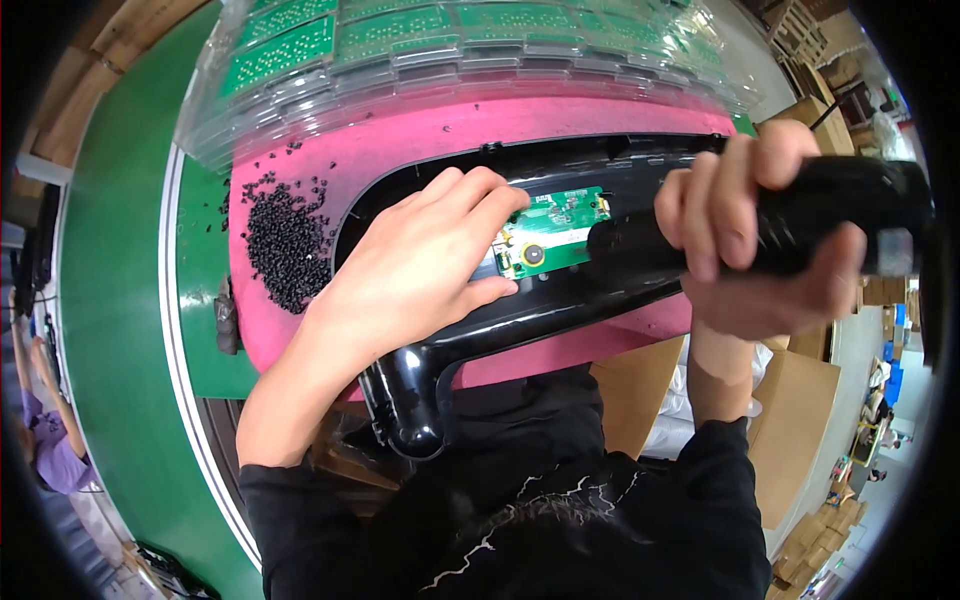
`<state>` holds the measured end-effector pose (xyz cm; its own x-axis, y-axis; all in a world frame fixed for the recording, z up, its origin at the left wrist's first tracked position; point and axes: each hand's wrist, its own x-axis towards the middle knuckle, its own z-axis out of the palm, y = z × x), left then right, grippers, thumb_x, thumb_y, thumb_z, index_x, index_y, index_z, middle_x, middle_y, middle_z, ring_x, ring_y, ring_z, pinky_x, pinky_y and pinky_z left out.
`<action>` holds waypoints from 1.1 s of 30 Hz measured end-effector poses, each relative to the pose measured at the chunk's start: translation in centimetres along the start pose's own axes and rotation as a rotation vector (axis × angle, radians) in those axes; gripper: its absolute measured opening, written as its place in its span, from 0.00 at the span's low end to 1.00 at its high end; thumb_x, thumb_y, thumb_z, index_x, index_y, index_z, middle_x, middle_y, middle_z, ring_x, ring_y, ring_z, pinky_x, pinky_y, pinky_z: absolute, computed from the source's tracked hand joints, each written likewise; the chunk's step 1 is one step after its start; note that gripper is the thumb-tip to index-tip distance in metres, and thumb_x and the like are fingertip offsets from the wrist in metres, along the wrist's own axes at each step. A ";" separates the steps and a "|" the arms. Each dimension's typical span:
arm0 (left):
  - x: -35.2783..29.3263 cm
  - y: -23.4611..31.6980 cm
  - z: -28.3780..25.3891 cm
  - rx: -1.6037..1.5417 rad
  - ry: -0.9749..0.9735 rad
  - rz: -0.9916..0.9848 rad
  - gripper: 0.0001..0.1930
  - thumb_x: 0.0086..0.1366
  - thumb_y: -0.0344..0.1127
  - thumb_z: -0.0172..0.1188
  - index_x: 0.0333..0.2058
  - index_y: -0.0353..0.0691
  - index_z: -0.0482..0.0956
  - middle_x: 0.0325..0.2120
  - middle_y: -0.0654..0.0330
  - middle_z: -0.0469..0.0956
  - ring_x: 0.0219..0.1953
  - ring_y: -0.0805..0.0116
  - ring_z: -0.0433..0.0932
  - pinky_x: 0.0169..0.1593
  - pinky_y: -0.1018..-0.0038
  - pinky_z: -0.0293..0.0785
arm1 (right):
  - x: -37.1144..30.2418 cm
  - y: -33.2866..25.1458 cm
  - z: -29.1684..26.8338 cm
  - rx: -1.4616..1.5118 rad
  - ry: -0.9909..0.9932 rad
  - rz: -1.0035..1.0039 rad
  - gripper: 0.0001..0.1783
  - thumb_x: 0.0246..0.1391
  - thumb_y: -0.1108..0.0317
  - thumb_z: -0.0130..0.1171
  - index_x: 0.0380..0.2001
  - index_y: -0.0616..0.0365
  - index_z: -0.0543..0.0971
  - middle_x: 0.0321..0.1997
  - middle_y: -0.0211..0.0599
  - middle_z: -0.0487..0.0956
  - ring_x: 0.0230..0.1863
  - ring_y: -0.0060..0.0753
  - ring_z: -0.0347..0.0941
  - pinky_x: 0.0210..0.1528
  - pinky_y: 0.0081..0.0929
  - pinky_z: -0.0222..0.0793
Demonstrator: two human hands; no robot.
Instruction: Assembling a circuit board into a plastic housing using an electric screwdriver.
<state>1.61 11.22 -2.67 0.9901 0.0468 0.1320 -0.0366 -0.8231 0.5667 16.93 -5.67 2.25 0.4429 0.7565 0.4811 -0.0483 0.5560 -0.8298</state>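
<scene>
A glossy black plastic housing (540, 318), curved with a stubby leg at its near left, lies on a pink mat. Inside it sits a green circuit board (570, 225) with a round component. My left hand (415, 250) holds the board's left end, thumb on the near side and fingers on the far side. In my right hand (745, 225) is a black power screwdriver (845, 210), gripped round its body and blurred. Its narrow end points left, over the board's right end; the tip cannot be made out.
Left of the housing, a heap of small black screws (285, 240) lies on the pink mat (400, 135). Clear plastic trays (450, 65) of green boards stand at the back. An open cardboard box (800, 430) stands at the near right. Another person (60, 445) is at far left.
</scene>
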 end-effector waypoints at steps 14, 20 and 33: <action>-0.5 -0.5 0.3 -0.004 0.031 0.061 0.31 0.48 0.34 0.71 0.51 0.35 0.70 0.47 0.53 0.72 0.50 0.51 0.71 0.53 0.61 0.71 | 0.2 1.7 4.5 -0.201 0.044 0.156 0.32 0.51 0.35 0.59 0.37 0.54 0.66 0.16 0.25 0.66 0.13 0.19 0.60 0.18 0.21 0.57; -0.3 -0.8 0.5 0.014 0.085 0.103 0.28 0.47 0.33 0.73 0.47 0.35 0.72 0.41 0.57 0.72 0.46 0.57 0.73 0.49 0.64 0.74 | 1.7 2.1 3.4 -0.124 -0.202 0.261 0.34 0.48 0.36 0.66 0.37 0.55 0.67 0.18 0.25 0.67 0.15 0.18 0.61 0.20 0.19 0.57; -0.7 0.2 0.1 0.040 0.117 0.102 0.29 0.49 0.41 0.72 0.48 0.35 0.71 0.42 0.55 0.73 0.47 0.54 0.74 0.49 0.63 0.74 | 0.9 2.0 3.5 0.017 0.152 0.224 0.26 0.59 0.43 0.57 0.40 0.57 0.69 0.20 0.24 0.68 0.18 0.20 0.62 0.30 0.22 0.62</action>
<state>0.94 10.98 -2.79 0.9589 0.0251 0.2826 -0.1289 -0.8489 0.5126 14.09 -2.68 2.07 0.5489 0.8016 0.2371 -0.1747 0.3874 -0.9052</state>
